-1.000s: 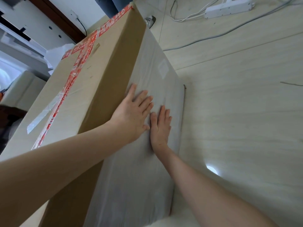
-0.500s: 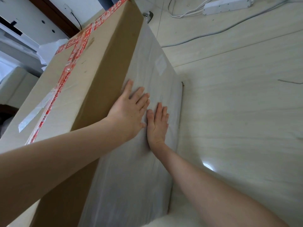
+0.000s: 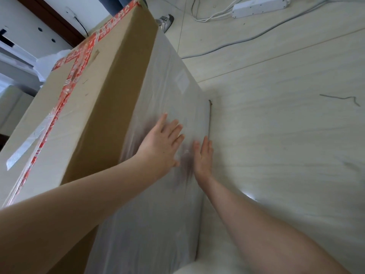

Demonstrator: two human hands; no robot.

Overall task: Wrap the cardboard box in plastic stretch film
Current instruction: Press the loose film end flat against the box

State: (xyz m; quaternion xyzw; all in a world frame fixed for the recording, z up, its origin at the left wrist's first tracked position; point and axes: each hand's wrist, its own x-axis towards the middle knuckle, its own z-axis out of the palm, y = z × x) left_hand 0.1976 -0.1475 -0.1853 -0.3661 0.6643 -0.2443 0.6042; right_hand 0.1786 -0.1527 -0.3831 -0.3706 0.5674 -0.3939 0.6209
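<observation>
Head view: the left hand [image 3: 160, 147] and the right hand [image 3: 203, 157] are laid flat side by side, fingers straight, and pressed on the stretch film [image 3: 158, 214] by which the near side of the cardboard box [image 3: 83, 115] is covered. The box is stood on a pale streaked floor [image 3: 276, 155], seen just right of the right hand. Beyond the fingertips, a grey cable [image 3: 237, 41] and a white power strip [image 3: 258, 5] are seen on the floor, with a dark door frame [image 3: 51, 18] farther left.
</observation>
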